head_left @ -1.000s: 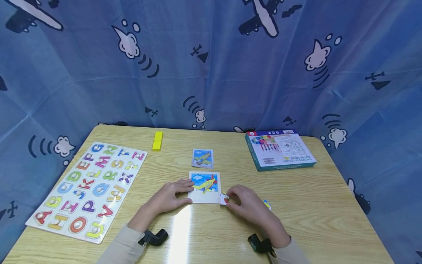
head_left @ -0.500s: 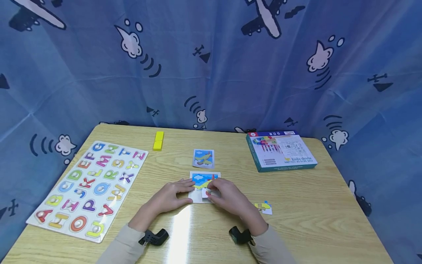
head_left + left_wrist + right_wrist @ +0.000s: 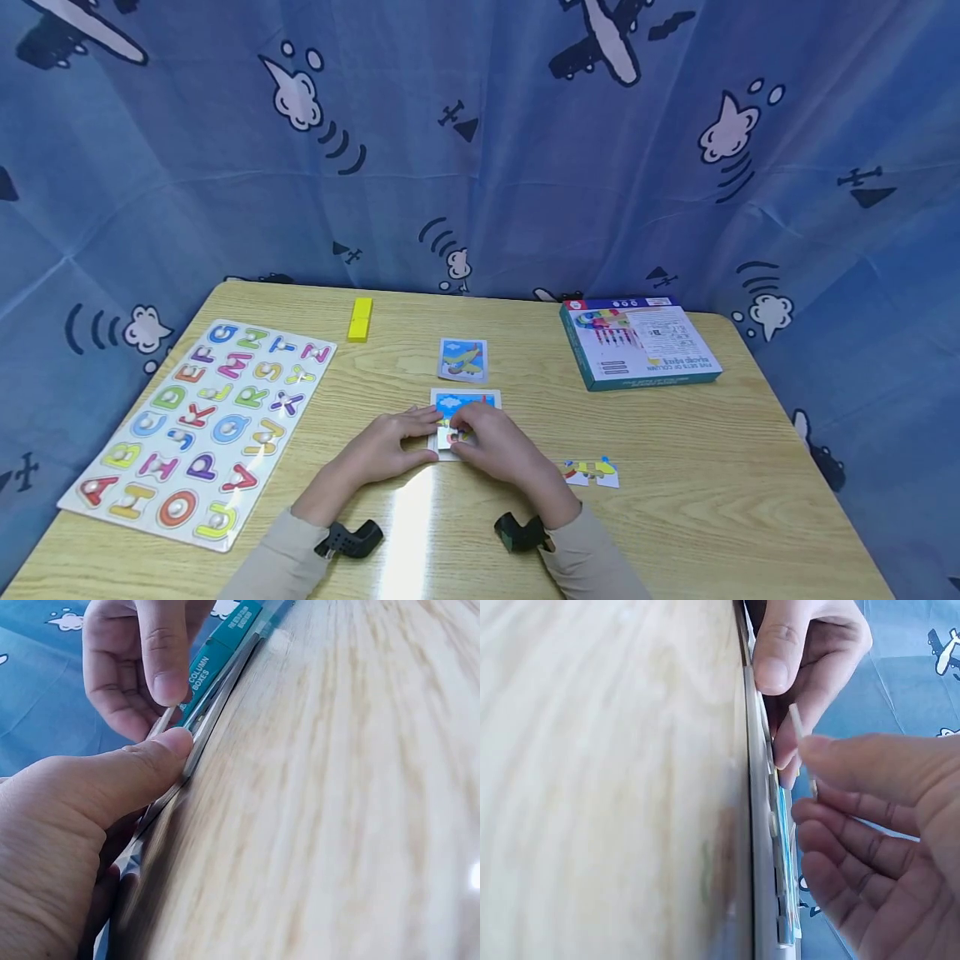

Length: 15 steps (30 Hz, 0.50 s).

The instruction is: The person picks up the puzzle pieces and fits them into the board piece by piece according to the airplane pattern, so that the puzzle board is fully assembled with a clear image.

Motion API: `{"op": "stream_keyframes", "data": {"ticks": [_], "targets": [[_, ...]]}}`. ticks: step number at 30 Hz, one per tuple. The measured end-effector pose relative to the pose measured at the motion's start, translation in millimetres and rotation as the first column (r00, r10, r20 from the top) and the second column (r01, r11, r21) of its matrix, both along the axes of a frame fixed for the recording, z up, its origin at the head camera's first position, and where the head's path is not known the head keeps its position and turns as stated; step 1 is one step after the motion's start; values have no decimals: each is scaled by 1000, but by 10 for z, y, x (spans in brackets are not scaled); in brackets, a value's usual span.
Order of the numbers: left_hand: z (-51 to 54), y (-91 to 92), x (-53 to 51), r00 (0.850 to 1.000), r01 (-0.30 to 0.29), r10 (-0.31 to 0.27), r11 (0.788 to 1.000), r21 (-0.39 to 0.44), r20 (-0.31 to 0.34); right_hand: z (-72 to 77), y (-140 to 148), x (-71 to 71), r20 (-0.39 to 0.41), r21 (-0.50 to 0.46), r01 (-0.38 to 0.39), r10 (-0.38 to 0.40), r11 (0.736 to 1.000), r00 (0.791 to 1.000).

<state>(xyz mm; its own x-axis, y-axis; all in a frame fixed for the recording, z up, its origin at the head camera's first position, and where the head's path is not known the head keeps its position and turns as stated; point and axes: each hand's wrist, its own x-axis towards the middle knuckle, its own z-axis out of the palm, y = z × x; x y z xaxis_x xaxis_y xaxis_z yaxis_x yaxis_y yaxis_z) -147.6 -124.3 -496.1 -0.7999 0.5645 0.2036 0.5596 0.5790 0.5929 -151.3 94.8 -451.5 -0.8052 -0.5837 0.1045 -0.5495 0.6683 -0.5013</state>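
My left hand [image 3: 382, 446] rests on the left edge of a small jigsaw board [image 3: 442, 457], fingers fairly straight and thumb at the near corner. On that board is an airplane picture with blue sky, partly covered by my right hand [image 3: 498, 446]. Between thumb and fingers the right hand pinches a jigsaw piece [image 3: 446, 439] over the board's lower left part. In the right wrist view the piece [image 3: 796, 720] stands tilted, edge-on and above the board. Behind the board lies an airplane picture card [image 3: 463, 360]. Several loose jigsaw pieces [image 3: 592, 472] lie to the right.
A white alphabet board [image 3: 202, 433] with knobbed letters covers the table's left side. At the back stand yellow blocks [image 3: 360, 321]. A flat teal-sided box [image 3: 640, 343] lies at the back right. A blue patterned curtain [image 3: 480, 167] hangs behind the table.
My right hand has carried the jigsaw piece leftward, from beside the board's right edge to over its lower left. The loose pieces at right have come into view. My left hand stays put.
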Motion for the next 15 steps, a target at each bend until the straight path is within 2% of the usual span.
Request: {"op": "stream_keyframes", "data": {"ticks": [8, 15], "targets": [[21, 3, 8, 1000, 1, -1, 1000, -2, 8, -32, -9, 23, -6, 76, 18, -17, 997, 1000], [17, 4, 6, 1000, 4, -4, 1000, 3, 7, -36, -46, 50, -24, 103, 22, -19, 994, 1000]]}}
